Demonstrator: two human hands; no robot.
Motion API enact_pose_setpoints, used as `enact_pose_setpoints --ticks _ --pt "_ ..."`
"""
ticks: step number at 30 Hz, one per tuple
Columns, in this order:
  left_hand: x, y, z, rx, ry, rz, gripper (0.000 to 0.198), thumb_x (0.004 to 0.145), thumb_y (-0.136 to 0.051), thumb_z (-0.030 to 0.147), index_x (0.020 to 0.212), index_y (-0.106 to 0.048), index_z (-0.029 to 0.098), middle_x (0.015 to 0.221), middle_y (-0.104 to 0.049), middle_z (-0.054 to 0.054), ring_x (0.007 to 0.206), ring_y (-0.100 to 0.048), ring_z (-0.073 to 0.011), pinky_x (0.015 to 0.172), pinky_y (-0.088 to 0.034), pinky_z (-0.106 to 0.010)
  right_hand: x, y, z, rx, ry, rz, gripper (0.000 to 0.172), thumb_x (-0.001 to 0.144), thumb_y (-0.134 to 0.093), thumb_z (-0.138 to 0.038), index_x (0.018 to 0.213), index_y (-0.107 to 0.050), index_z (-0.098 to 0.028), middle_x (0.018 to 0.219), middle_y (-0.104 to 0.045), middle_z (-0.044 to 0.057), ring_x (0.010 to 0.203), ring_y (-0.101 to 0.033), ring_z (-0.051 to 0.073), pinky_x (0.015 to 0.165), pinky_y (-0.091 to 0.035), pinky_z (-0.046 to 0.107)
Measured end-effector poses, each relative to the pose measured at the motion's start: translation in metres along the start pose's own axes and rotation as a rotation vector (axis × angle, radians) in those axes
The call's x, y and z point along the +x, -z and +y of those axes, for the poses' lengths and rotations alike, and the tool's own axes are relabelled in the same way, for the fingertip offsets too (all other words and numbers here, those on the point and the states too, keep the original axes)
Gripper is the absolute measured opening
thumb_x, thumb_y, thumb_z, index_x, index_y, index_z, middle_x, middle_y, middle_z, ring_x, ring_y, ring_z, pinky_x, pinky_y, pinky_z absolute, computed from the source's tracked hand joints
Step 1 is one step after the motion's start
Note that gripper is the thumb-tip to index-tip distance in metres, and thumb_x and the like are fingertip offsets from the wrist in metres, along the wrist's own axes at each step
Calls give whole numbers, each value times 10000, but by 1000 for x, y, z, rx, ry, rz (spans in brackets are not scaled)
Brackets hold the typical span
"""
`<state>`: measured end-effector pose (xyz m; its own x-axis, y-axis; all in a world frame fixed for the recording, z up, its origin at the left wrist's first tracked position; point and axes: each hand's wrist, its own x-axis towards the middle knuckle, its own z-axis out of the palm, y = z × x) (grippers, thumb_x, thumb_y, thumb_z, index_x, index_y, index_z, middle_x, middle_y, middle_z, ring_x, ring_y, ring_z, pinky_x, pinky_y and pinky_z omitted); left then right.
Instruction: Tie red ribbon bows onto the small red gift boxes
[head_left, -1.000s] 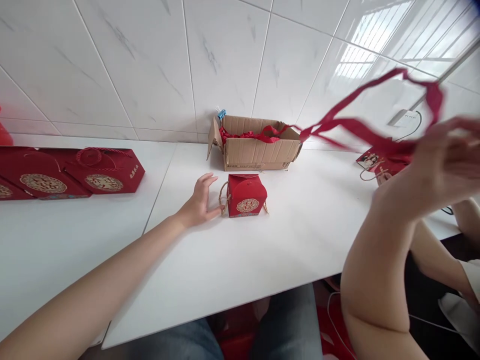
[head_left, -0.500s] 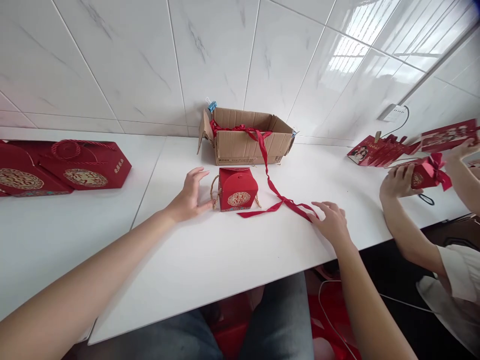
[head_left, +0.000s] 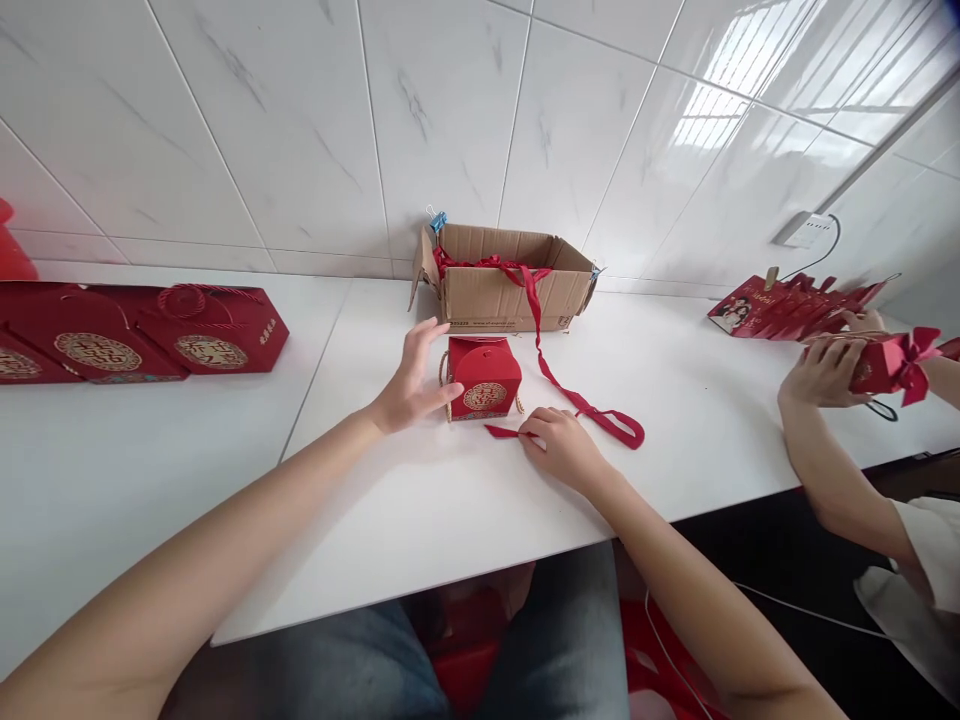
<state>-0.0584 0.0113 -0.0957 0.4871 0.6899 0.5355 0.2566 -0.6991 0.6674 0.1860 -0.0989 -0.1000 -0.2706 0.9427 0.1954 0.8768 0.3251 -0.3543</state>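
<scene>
A small red gift box (head_left: pixel 487 378) with a gold round emblem and rope side handles stands upright on the white table. My left hand (head_left: pixel 415 385) is at its left side, fingers apart and thumb at the box's front edge; whether it touches, I cannot tell. In front of the box's right side, my right hand (head_left: pixel 561 445) pinches a red ribbon (head_left: pixel 551 378) close to its end, low over the table. The ribbon runs from the cardboard box behind, with a loop lying on the table to the right.
The cardboard box (head_left: pixel 517 300) with more red ribbon stands against the tiled wall. Large red gift boxes (head_left: pixel 214 335) line the left side. At right, a co-worker's hands (head_left: pixel 823 373) hold a red box with a bow, near red photo bags (head_left: pixel 787 305) and a wall socket (head_left: pixel 802 230).
My right hand has moved left from the ribbon's loop to near its end, beside the small box. My left hand has come closer to the box. The camera view has shifted slightly.
</scene>
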Motion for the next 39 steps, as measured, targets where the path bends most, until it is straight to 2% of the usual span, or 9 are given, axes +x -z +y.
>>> enact_pose_setpoints --ticks 2,6,10,14,17,20,22,26,39 --pt "7 -7 6 -60 76 -25 891 759 -593 664 1455 -234 238 1559 -110 -144 1462 -77 -362 1181 -168 -547 -1 7 -1 296 -35 55 141 812 -523 -134 755 -642 -182 858 -684 67 783 -612 191 742 -467 346" --pt "7 -19 20 -141 263 -29 756 850 -482 645 1428 -238 222 1436 -401 -147 1374 -331 -330 1134 -255 -539 12 42 -10 954 -220 139 105 812 -524 -225 711 -537 -201 573 -496 -39 499 -419 88 489 -319 230" --pt "-12 -21 42 127 324 77 651 837 -527 592 1326 -332 210 1293 -489 -129 1245 -433 -329 1106 -225 -581 39 68 -14 1226 -211 199 111 795 -566 -241 704 -520 -197 525 -323 -81 448 -241 51 458 -164 221" --pt "-27 -15 52 108 305 89 546 787 -604 538 1176 -396 217 1204 -468 -106 1143 -472 -287 1026 -361 -521 61 53 -3 1478 -218 244 249 774 -588 -244 596 -421 -197 486 -248 -90 445 -181 57 462 -189 231" --pt "-23 -11 36 20 194 118 662 700 -698 492 1209 -371 225 1267 -404 -113 1228 -425 -303 1071 -339 -516 68 31 4 1646 -286 239 304 773 -558 -259 547 -361 -203 477 -291 -72 450 -233 72 489 -280 246" --pt "-13 -13 10 -172 198 16 781 729 -659 461 1373 -270 251 1469 -276 -130 1416 -216 -348 1156 -188 -562 66 20 4 1657 -264 245 259 759 -581 -267 562 -428 -198 529 -391 -42 509 -350 92 525 -324 252" --pt "-10 -18 -2 -380 246 -32 788 763 -610 436 1432 -222 280 1548 -203 -108 1455 -141 -348 1169 -170 -564 63 19 2 1612 -218 288 254 752 -607 -260 560 -456 -193 549 -420 -35 540 -384 96 542 -330 251" --pt "-14 -26 -3 -581 240 -142 874 795 -640 331 1500 -124 335 1583 -198 -88 1395 -321 -339 1115 -331 -526 58 20 0 1540 -163 343 265 756 -628 -258 555 -469 -193 556 -452 -36 567 -418 98 574 -338 252" --pt "-18 -27 6 -560 201 -177 895 813 -668 346 1512 -112 393 1530 -362 -82 1331 -445 -320 1066 -410 -535 52 24 -8 1279 -122 435 256 769 -630 -306 597 -468 -207 626 -534 -25 627 -474 107 634 -408 262"
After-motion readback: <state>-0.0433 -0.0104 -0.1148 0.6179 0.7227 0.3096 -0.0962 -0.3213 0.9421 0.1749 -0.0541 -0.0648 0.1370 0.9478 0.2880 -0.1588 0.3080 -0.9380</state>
